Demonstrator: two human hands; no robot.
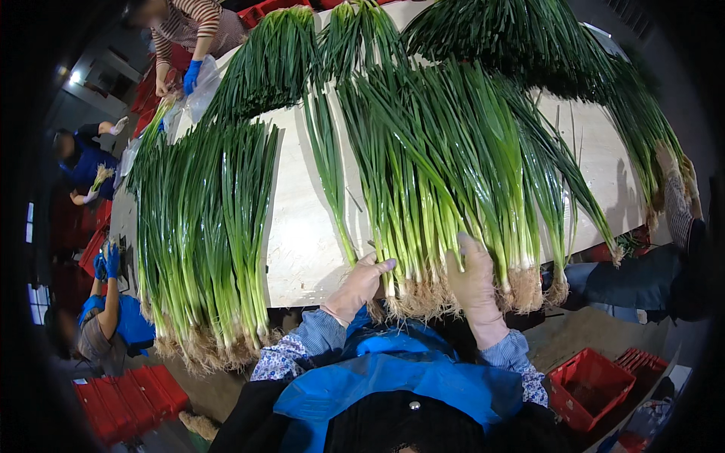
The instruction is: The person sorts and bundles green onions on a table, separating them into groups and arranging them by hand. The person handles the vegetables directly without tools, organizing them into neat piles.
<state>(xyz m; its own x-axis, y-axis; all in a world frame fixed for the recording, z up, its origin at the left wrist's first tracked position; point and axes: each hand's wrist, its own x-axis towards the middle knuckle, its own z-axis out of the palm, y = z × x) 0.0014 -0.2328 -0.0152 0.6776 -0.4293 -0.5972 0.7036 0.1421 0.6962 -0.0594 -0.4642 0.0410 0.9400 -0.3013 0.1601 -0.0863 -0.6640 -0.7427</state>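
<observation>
Long green leafy stalks with pale stems and hairy roots, like garlic greens or leeks, lie across a pale table (303, 226). My left hand (359, 283), in a light glove, touches the left edge of the middle bunch (419, 221) near its roots, thumb over the stems. On that bunch's right side rests my right hand (474, 274), gloved too, fingers pointing up along the stems; whether it grips any is unclear. A few separate stalks (328, 164) lie just left of the bunch. Rooted bunches also lie to the right (521, 243) and far left (198, 238).
More greens (504, 34) are piled along the far side. A co-worker's hands (674, 164) hold stalks at the right. Other people work at the left, one with a blue glove (192, 76) by a plastic bag. Red crates (592, 388) (133, 402) stand on the floor at both sides.
</observation>
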